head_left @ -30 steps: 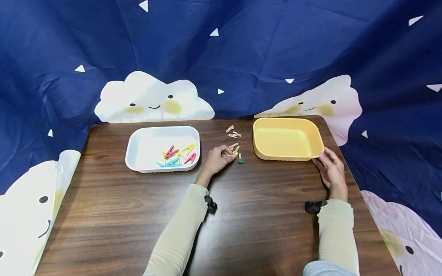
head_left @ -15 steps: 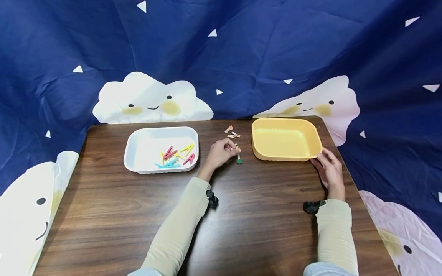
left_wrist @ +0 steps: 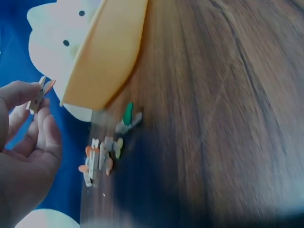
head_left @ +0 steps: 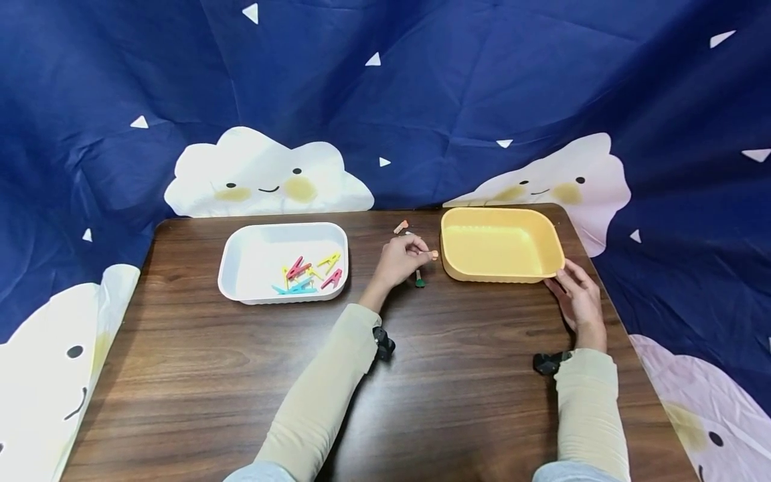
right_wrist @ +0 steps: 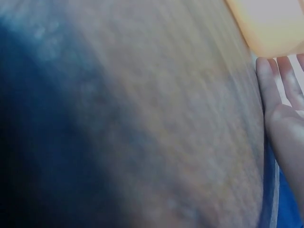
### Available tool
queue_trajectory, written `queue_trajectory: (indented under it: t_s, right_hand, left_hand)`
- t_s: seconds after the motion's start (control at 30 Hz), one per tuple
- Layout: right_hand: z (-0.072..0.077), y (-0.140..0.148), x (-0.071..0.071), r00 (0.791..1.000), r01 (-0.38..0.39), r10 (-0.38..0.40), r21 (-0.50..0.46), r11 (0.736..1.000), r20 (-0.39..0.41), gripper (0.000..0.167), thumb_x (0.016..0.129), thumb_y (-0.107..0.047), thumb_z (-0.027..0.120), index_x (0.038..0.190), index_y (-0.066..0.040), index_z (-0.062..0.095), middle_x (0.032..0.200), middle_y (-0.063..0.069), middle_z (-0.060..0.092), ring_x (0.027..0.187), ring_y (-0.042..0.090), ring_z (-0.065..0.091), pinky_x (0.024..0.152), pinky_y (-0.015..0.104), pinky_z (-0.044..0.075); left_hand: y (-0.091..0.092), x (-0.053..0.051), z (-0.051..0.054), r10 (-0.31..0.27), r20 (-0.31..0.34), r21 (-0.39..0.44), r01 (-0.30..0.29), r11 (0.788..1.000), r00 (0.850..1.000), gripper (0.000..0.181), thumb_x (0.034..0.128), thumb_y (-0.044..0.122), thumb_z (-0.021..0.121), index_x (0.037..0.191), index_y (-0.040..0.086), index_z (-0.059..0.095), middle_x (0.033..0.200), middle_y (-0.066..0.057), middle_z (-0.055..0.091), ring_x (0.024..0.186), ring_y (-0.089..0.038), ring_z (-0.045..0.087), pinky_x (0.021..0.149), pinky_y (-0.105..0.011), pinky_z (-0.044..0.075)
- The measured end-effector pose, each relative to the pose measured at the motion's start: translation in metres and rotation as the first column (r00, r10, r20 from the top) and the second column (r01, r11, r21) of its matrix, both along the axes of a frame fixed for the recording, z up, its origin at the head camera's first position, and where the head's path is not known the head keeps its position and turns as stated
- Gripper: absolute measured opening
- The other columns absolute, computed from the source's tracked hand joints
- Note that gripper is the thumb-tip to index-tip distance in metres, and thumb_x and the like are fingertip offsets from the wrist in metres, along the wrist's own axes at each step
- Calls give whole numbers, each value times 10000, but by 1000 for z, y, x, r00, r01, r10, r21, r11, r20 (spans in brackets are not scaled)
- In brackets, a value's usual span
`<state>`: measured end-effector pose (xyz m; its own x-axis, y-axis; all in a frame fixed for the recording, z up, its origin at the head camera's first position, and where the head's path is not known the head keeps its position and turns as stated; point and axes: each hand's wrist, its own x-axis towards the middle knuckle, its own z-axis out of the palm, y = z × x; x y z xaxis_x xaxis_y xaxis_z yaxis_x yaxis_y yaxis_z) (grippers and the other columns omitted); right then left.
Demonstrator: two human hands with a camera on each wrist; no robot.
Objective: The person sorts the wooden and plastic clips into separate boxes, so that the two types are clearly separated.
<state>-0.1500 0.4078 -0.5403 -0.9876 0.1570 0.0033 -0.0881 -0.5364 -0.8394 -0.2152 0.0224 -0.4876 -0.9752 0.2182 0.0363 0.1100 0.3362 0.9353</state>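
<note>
The left hand (head_left: 400, 261) pinches a small wooden clip (left_wrist: 36, 100) with an orange end between thumb and fingertips, just left of the yellow tray (head_left: 502, 275). Beneath and behind that hand, several small wooden clips (left_wrist: 94, 159) lie on the table, one with a green end (head_left: 419, 281). At the yellow tray's near right corner, the right hand (head_left: 580, 301) touches the wall with its fingers fairly straight. In the right wrist view its fingertips meet the tray's edge (right_wrist: 280, 50).
A white tray (head_left: 241, 294) on the left holds several red, yellow and blue plastic clothespins (head_left: 298, 269). The brown wooden table (head_left: 199, 375) reaches back to a dark blue curtain (head_left: 421, 87) with white clouds.
The left hand has picked up a wooden clip from the group and moved right, toward the yellow tray. The right hand stays at the tray's corner.
</note>
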Motion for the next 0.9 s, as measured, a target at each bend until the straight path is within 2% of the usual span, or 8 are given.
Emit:
queue_trajectory:
  t_s: [0.13, 0.23, 0.37, 0.7, 0.9]
  right_hand:
    - [0, 1, 4, 1000, 4, -4, -20, 1000, 23, 340, 984, 111, 542, 1303, 38, 635, 1145, 88, 655, 1066, 175, 659, 937, 336, 541]
    - [0, 3, 5, 1000, 4, -4, -26, 1000, 10, 345, 985, 113, 538, 1308, 41, 633, 1165, 94, 649, 1064, 181, 668, 929, 335, 545]
    - [1, 3, 3, 1000, -11, 9, -44, 999, -28, 364, 994, 123, 509, 1342, 66, 600, 1224, 114, 661, 1093, 205, 669, 937, 339, 541]
    - [0, 1, -1, 1000, -21, 21, -65, 998, -10, 357, 993, 136, 498, 1316, 56, 627, 1212, 104, 686, 1087, 198, 675, 932, 343, 544]
    - [0, 3, -2, 1000, -12, 12, -46, 999, 6, 358, 991, 132, 510, 1311, 39, 641, 1216, 82, 693, 1092, 181, 674, 938, 337, 539]
  left_hand:
    - [9, 0, 2, 8, 15, 33, -9, 999, 1000, 152, 863, 187, 814, 838, 86, 702, 805, 3, 672, 742, -77, 606, 686, -188, 487]
    - [19, -1, 2, 13, 33, 63, -16, 998, 999, 167, 855, 194, 824, 830, 91, 696, 789, 12, 666, 727, -63, 599, 673, -184, 485]
    - [29, -4, 3, 16, 26, 87, -18, 996, 1000, 186, 844, 171, 839, 814, 73, 685, 758, 10, 654, 680, -56, 577, 628, -181, 467]
    - [45, -3, -1, 33, 25, 45, -34, 998, 999, 174, 846, 185, 841, 801, 92, 700, 714, 60, 632, 636, -29, 540, 591, -171, 430]
    - [53, -2, -2, -7, 3, -14, 7, 1000, 1000, 117, 847, 151, 831, 838, 109, 723, 709, 58, 619, 636, -50, 535, 596, -181, 425]
